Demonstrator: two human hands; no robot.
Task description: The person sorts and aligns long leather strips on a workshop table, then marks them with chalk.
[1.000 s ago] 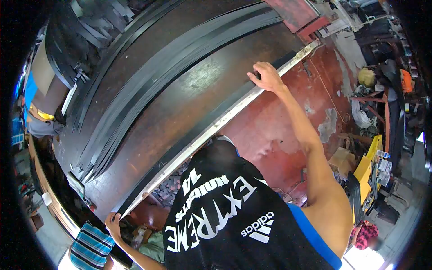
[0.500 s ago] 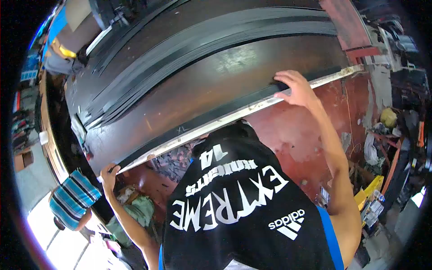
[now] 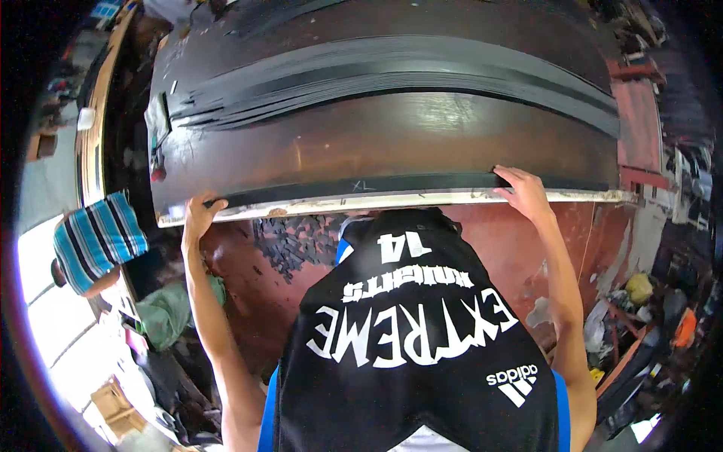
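Note:
A long black strip (image 3: pixel 422 182) with a pale "XL" mark lies along the near edge of a dark, worn tabletop (image 3: pixel 376 147). At the strip's left end, my left hand (image 3: pixel 202 215) is closed on it, with the fingertips partly hidden. My right hand (image 3: pixel 522 190) straddles the strip toward its right end, fingers on the far side and thumb at the near side. Farther back on the table, a broad layered bundle of black strips (image 3: pixel 422 64) runs from side to side in a curve.
Dark scraps (image 3: pixel 297 245) lie below the table's pale front edge. A red-brown block (image 3: pixel 636 124) sits at the table's right end. To the left is a person in a striped blue shirt (image 3: pixel 102 233). Clutter with a yellow bundle (image 3: pixel 639 288) lies at right.
My view has turned, so the table edge now runs nearly level. Both hands remain at the strip. The person with something yellow at the upper left has left the view.

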